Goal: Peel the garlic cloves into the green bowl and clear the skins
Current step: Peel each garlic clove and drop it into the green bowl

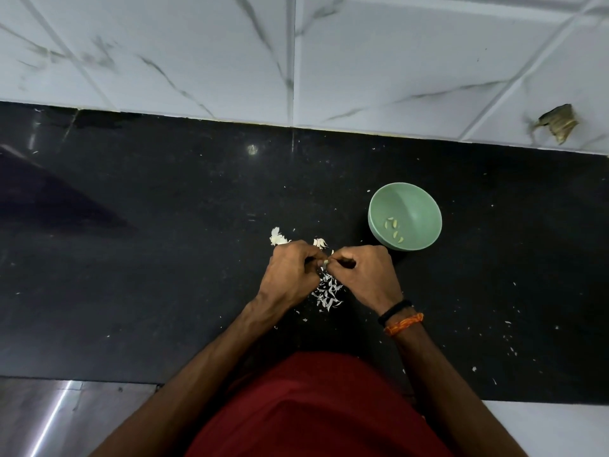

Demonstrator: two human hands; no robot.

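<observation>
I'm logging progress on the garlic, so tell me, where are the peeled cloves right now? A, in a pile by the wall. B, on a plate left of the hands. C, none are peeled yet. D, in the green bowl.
D: several pale peeled cloves lie in the bottom of the green bowl, while only papery skins lie on the counter between the hands.

Dim, bluish light; glare spot on black counter (252,149); wide-angle edge warp
</observation>
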